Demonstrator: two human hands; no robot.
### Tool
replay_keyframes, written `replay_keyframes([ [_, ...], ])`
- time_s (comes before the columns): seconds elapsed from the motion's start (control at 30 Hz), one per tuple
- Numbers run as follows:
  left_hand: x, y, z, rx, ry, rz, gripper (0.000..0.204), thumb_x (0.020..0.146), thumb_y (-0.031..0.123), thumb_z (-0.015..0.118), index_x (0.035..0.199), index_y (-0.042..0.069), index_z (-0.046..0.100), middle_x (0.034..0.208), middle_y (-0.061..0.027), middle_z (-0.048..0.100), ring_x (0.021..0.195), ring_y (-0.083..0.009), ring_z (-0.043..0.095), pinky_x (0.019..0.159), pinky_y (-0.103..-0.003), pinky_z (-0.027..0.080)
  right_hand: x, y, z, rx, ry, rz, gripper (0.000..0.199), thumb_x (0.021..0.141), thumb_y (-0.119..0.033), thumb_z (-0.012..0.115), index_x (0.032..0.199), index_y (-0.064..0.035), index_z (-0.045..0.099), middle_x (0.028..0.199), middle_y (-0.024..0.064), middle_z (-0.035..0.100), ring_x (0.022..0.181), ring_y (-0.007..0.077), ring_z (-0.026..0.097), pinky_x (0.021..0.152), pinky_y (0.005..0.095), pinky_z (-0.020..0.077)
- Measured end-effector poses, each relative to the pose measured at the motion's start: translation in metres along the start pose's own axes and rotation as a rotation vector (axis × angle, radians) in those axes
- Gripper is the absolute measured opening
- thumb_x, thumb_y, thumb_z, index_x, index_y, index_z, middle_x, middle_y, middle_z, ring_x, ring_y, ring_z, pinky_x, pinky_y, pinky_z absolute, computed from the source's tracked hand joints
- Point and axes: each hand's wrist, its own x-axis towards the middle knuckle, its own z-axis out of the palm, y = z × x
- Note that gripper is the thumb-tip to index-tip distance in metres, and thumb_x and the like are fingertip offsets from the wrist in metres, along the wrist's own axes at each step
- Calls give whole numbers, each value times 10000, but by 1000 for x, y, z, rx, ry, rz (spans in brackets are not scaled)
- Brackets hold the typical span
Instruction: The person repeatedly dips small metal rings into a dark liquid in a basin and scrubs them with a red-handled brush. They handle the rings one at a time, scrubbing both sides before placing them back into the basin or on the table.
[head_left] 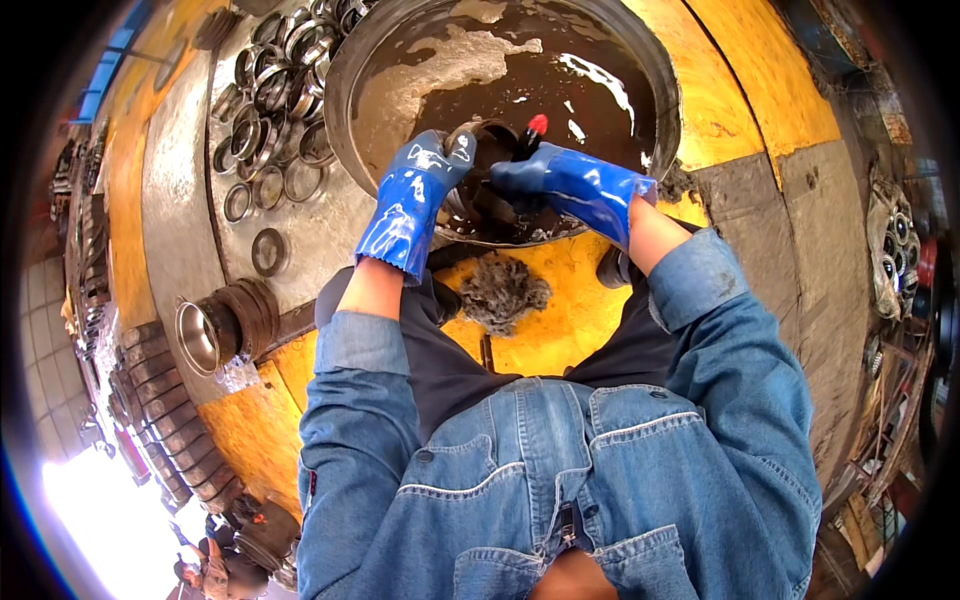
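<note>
Both my hands wear wet blue rubber gloves and are held over the near edge of a wide round basin (345, 130). Dark brown liquid (590, 85) with pale foam patches lies in the basin. My left hand (425, 175) is closed on the left side of a dark, wet metal ring (495, 131). At the ring's right side, my right hand (550, 180) grips a black-handled tool (526, 143) with a red end (538, 124) pointing up. Its working end is hidden by the glove and the ring, so I cannot tell its kind.
Several loose metal rings (270, 90) are heaped on a metal sheet left of the basin. Nearer stands a row of larger ring parts (205, 335). A grey tangle of fibres or shavings (503, 292) sits on the yellow floor between my legs. Shelving with parts (895, 250) stands far right.
</note>
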Motion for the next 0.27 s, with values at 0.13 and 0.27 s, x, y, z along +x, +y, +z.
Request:
replay_keyframes([
  [0.13,-4,6,2,115,94,103,599,964,579,564,1146,40,750,1147,-251,737,1121,-426,690,988,-480,535,42,20,10,698,16,41,356,973,-471,703,965,-115,690,689,35,647,537,111,590,443,270,449],
  [0.27,-8,-1,-3,122,89,113,593,972,574,558,1158,45,749,1158,-248,737,1127,-419,691,990,-475,537,82,15,-15,1154,-43,267,323,930,-459,774,1055,-179,672,696,22,659,502,199,611,381,297,486],
])
